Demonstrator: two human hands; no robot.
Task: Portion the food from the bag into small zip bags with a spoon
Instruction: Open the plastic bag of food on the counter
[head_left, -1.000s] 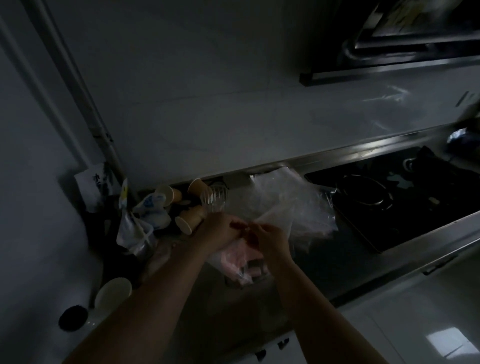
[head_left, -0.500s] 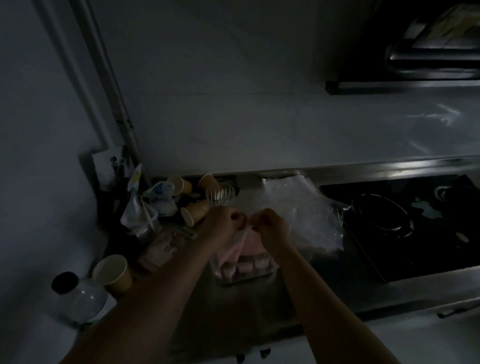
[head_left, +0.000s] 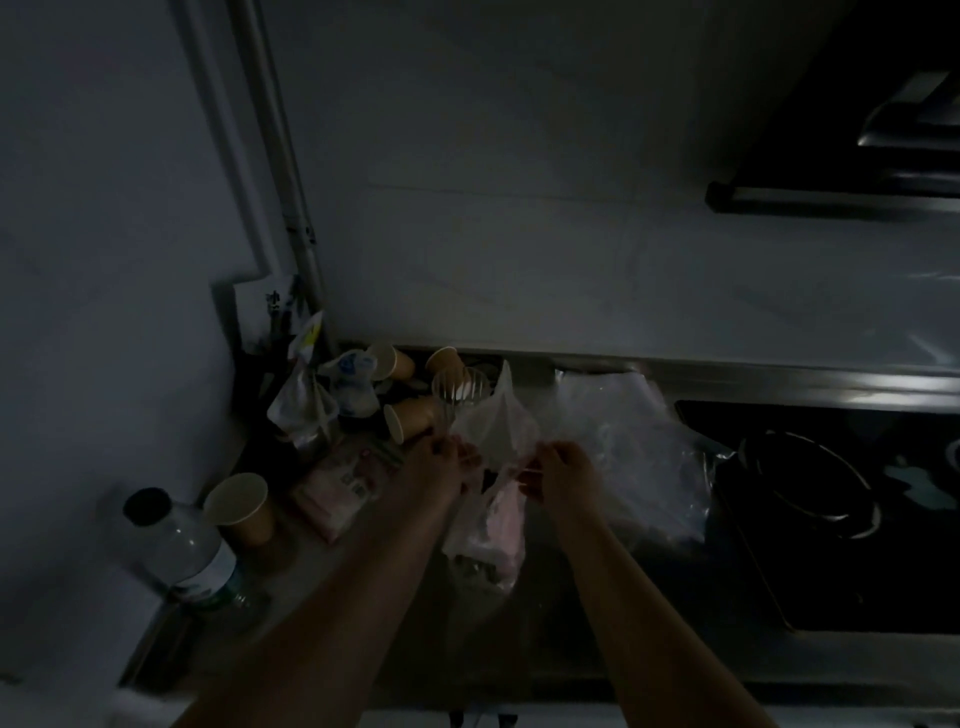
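The task looks barely begun. Both hands work at the mouth of the bag (head_left: 491, 525), which hangs between them just above the desk (head_left: 566, 613), pink food showing through its thin plastic. The left hand (head_left: 439, 467) pinches the bag's top edge with curled fingers; the right hand (head_left: 563, 475) pinches the opposite edge, so the bag seems to be getting pulled open or untied. No spoon is visible in this dim light. A heap of clear plastic (head_left: 628, 441) just right of the hands, beside the stove (head_left: 831, 499), may be the zip bags; I cannot tell whether any is filled. Paper cups (head_left: 410, 418) and a bottle (head_left: 179, 551) stand to the left. Opening, scooping and sealing all appear left to do.
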